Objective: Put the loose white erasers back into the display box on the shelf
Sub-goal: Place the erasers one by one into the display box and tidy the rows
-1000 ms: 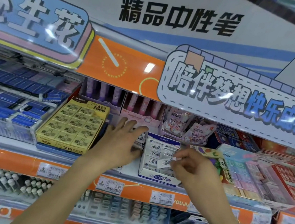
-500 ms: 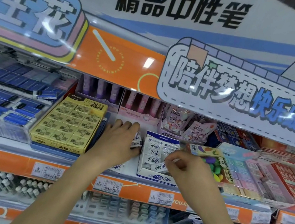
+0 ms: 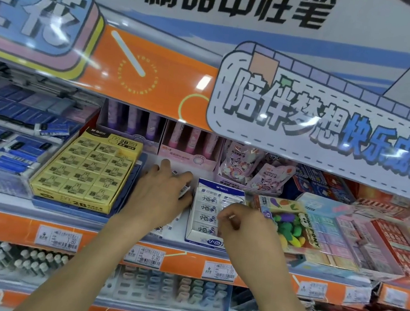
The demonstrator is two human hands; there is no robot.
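The white-and-blue display box (image 3: pixel 200 238) stands on the shelf (image 3: pixel 102 223) with rows of white erasers (image 3: pixel 206 208) in it. My right hand (image 3: pixel 242 223) hovers over the box's right side. Its fingertips pinch a white eraser, of which only a sliver (image 3: pixel 231 216) shows. My left hand (image 3: pixel 161 196) lies palm down just left of the box, cupped over loose white erasers. One eraser end (image 3: pixel 184 189) pokes out between thumb and forefinger. More loose erasers (image 3: pixel 164 228) peek out below the wrist.
A yellow 2B eraser box (image 3: pixel 85 174) sits to the left, with blue eraser packs (image 3: pixel 6 149) beyond it. A colourful toy-eraser pack (image 3: pixel 291 225) and pastel and red boxes (image 3: pixel 380 236) crowd the right. Pink and purple cartons (image 3: pixel 187 145) stand behind. Price tags (image 3: pixel 145 256) line the shelf edge.
My right hand has brought its eraser down from above the box into the box's right side. My left hand stayed on the loose erasers, shifting only slightly.
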